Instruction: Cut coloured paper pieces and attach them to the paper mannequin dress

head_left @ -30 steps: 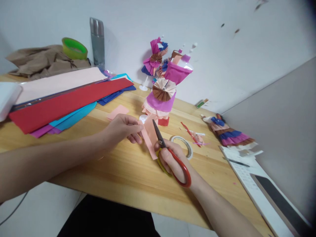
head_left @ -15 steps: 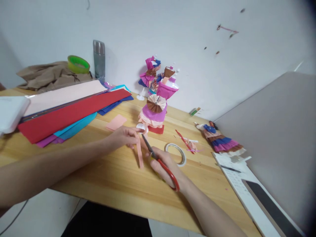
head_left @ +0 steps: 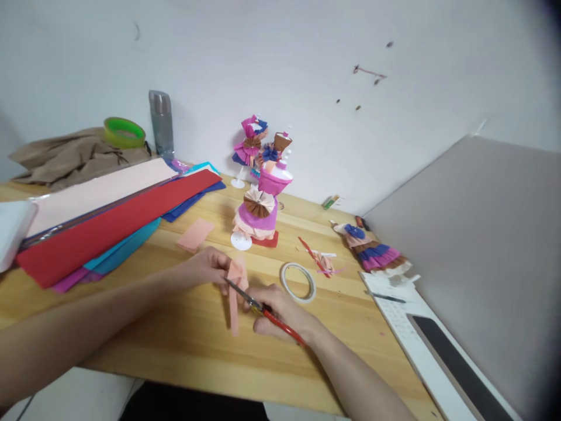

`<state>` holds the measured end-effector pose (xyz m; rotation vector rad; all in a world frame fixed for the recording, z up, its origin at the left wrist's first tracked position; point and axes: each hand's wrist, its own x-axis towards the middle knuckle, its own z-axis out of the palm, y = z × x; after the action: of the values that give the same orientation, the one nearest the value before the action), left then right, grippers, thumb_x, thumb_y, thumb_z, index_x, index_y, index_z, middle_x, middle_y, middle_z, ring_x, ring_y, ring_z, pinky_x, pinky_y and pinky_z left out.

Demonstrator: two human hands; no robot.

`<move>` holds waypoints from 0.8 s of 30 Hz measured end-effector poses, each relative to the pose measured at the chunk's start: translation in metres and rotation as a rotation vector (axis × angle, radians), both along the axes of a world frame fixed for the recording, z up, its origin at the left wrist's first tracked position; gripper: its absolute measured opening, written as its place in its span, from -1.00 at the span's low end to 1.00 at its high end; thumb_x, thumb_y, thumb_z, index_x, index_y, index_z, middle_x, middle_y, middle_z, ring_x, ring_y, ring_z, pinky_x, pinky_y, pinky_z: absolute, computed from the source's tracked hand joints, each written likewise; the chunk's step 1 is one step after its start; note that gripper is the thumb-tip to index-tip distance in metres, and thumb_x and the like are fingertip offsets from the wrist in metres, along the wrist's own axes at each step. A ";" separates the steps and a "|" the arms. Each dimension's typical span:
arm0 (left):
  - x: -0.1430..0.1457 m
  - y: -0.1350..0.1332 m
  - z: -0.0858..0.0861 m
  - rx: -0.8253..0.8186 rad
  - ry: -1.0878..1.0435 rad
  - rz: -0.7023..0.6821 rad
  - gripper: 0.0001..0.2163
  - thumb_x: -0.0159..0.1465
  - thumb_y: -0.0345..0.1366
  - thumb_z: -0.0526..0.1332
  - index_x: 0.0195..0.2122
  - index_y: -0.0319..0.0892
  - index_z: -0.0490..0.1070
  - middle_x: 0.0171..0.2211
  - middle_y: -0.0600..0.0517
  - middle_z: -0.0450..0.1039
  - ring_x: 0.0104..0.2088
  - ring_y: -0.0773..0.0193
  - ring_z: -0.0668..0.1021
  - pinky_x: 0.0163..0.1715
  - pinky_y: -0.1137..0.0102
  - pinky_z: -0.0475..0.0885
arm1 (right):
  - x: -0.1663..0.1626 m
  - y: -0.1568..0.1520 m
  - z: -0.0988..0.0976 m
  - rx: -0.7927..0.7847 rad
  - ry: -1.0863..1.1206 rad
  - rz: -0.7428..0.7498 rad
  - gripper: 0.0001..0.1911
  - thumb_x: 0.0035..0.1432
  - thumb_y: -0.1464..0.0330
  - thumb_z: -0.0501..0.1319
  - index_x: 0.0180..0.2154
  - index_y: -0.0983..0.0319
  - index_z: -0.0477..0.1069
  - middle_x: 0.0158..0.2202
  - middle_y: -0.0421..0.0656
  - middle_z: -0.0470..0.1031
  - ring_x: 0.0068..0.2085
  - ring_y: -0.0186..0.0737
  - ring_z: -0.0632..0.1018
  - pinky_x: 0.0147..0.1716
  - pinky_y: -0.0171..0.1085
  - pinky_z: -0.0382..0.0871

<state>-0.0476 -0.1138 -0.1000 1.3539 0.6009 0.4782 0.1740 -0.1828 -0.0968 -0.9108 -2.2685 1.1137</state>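
Both forearms slant in low over the wooden table (head_left: 166,342), wrists turned inward so the hands nearly meet. The left hand (head_left: 211,268) pinches a pink paper strip (head_left: 234,307), its tail hanging down; the right hand (head_left: 280,310) grips red-handled scissors (head_left: 283,325), blades across the strip, though from here I can't quite tell if they're cutting. Just beyond stands a pink-and-purple dressed form (head_left: 263,216), 2 more behind it. A white tape roll (head_left: 284,285) lies near the right hand, scraps (head_left: 323,261) past it. By the wall, a lidded grey bottle (head_left: 161,126) stands beside a green tape roll (head_left: 124,134) on brown cloth (head_left: 65,153).
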 end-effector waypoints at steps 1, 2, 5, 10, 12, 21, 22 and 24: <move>-0.003 0.003 0.003 0.001 0.014 0.030 -0.88 0.03 -0.30 0.37 -0.52 -0.26 0.58 -0.45 -0.06 0.63 -0.48 0.28 0.58 -0.46 0.49 0.43 | 0.001 0.001 -0.001 0.007 0.018 0.008 -0.60 0.16 0.03 0.19 -0.34 0.27 0.45 -0.56 -0.30 0.24 -0.55 -0.38 0.24 -0.51 -0.35 0.17; -0.006 0.006 0.007 0.005 0.031 0.056 -0.87 0.03 -0.29 0.37 -0.53 -0.26 0.58 -0.49 -0.06 0.61 -0.54 0.32 0.55 -0.52 0.50 0.41 | 0.002 0.002 -0.002 0.016 0.032 0.011 -0.56 0.16 0.00 0.18 -0.34 0.27 0.46 -0.58 -0.30 0.22 -0.56 -0.38 0.22 -0.52 -0.34 0.16; -0.015 0.015 0.019 0.024 0.032 0.202 -0.82 0.04 -0.24 0.37 -0.58 -0.26 0.56 -0.62 -0.03 0.54 -0.65 0.39 0.46 -0.62 0.53 0.32 | 0.003 0.004 -0.004 0.035 0.043 -0.017 -0.49 0.18 -0.06 0.14 -0.33 0.28 0.48 -0.61 -0.32 0.16 -0.58 -0.38 0.20 -0.54 -0.34 0.13; -0.032 0.031 0.035 -0.025 0.022 0.513 -0.81 0.00 -0.21 0.39 -0.56 -0.25 0.55 -0.64 -0.02 0.50 -0.65 0.39 0.44 -0.63 0.53 0.30 | 0.001 0.004 -0.001 0.202 -0.111 -0.189 -0.60 0.10 0.02 0.29 -0.32 0.25 0.43 -0.50 -0.24 0.35 -0.48 -0.30 0.36 -0.48 -0.34 0.18; -0.040 0.038 0.039 -0.014 0.046 0.702 -0.82 -0.05 -0.23 0.41 -0.57 -0.24 0.54 -0.68 0.02 0.45 -0.66 0.39 0.41 -0.65 0.53 0.28 | -0.001 0.004 0.002 0.254 -0.287 -0.242 -0.61 0.02 0.08 0.38 -0.28 0.24 0.43 -0.40 -0.16 0.47 -0.41 -0.24 0.46 -0.43 -0.33 0.21; -0.057 0.048 0.052 0.483 0.505 1.008 -0.88 0.05 -0.36 0.30 -0.62 -0.17 0.47 -0.48 0.07 0.52 -0.25 0.19 0.55 -0.29 0.47 0.37 | -0.009 -0.001 0.012 0.180 -0.615 -0.282 -0.57 0.01 0.18 0.39 -0.13 0.24 0.39 -0.28 -0.04 0.60 -0.26 -0.07 0.58 -0.38 -0.28 0.21; -0.056 0.046 0.055 0.556 0.507 1.053 -0.90 0.06 -0.38 0.30 -0.59 -0.17 0.48 -0.39 0.08 0.55 -0.13 0.15 0.53 -0.20 0.46 0.36 | -0.008 -0.001 0.013 0.172 -0.610 -0.277 -0.57 0.00 0.21 0.39 -0.12 0.24 0.39 -0.28 -0.05 0.59 -0.25 -0.07 0.58 -0.37 -0.28 0.22; -0.053 0.040 0.063 0.638 0.447 1.131 -0.93 0.07 -0.37 0.30 -0.55 -0.18 0.51 -0.27 0.10 0.56 -0.09 0.17 0.51 -0.18 0.47 0.34 | -0.007 -0.002 0.016 0.162 -0.601 -0.261 -0.59 0.01 0.27 0.37 -0.11 0.23 0.38 -0.27 -0.07 0.58 -0.23 -0.09 0.57 -0.35 -0.29 0.22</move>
<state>-0.1001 -0.0738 -0.0370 1.6335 1.7084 1.3745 0.1667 -0.1847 -0.0809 -1.5790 -2.5385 0.5774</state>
